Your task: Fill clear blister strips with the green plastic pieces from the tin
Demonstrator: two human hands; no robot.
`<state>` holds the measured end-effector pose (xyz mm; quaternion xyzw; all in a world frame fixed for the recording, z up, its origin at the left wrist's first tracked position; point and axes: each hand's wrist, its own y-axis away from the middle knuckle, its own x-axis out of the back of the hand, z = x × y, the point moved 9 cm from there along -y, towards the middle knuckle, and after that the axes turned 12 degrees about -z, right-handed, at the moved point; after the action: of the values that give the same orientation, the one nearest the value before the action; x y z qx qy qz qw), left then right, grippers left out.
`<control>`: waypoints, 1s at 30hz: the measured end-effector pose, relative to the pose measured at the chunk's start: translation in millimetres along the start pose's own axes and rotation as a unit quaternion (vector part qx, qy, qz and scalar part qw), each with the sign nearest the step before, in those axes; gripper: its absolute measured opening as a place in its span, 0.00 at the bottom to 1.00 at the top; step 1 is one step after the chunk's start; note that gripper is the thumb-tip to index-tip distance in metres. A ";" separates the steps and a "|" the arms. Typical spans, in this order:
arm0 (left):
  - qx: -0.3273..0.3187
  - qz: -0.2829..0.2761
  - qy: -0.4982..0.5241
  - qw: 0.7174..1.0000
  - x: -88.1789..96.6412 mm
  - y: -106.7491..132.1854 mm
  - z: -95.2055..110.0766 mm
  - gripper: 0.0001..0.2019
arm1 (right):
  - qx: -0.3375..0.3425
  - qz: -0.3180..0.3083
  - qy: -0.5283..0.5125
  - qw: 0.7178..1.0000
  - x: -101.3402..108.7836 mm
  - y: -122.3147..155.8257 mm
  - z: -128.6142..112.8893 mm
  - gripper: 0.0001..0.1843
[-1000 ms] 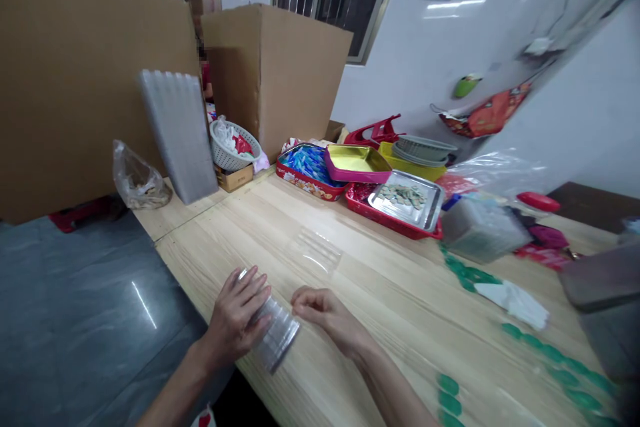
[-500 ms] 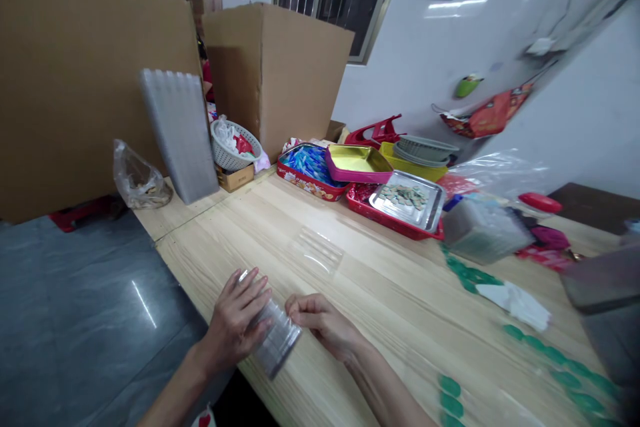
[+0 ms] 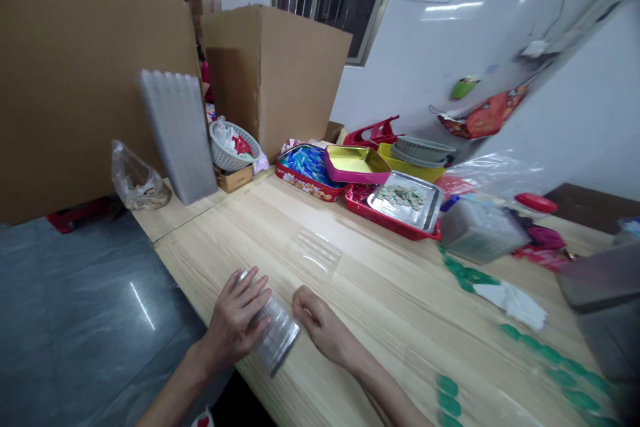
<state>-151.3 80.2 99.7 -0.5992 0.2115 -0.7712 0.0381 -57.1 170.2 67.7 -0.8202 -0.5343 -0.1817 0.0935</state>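
A stack of clear plastic trays (image 3: 277,333), ribbed and shiny, lies at the front edge of the wooden table. My left hand (image 3: 240,317) grips it, fingers across its top and thumb along the near side. Just right of the stack, apart from it, is my right hand (image 3: 320,323), with its fingers curled closed; whatever they pinch, if anything, is hidden. Beyond both hands a single clear plastic tray (image 3: 317,251) lies flat on the wood.
A tall stack of clear plastic sheets (image 3: 180,140) leans at the back left. A tin of blue pieces (image 3: 307,170) and a metal tray (image 3: 407,200) stand along the back. Green discs (image 3: 447,403) lie on the right, near a white cloth (image 3: 515,303). Cardboard boxes (image 3: 295,73) rise behind.
My right hand has come off the edge of the plastic stack and moved slightly right, its fingers curling closer. The left hand stays on the stack.
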 end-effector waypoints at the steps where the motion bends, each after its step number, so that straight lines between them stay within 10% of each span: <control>1: 0.001 -0.002 0.001 1.000 0.0 0.4 -0.1 0.19 | -0.004 0.002 0.006 1.000 3.5 -0.7 3.0 0.11; 13: -0.028 0.010 -0.020 0.999 4.8 5.9 4.1 0.20 | -0.081 0.114 0.069 0.988 86.2 -10.4 75.0 0.08; 22: -0.021 0.062 -0.020 0.998 4.1 7.2 4.2 0.20 | -0.164 0.097 0.336 0.923 55.6 -15.9 84.1 0.19; 30: -0.050 0.129 -0.164 0.977 -33.8 11.8 -15.6 0.12 | -0.191 0.129 0.354 0.906 90.4 -74.7 106.6 0.14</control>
<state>-158.9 84.4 61.7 -0.6862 0.3165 -0.6394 0.1417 -71.2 314.2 3.0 -0.7659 -0.3108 -0.5450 0.1406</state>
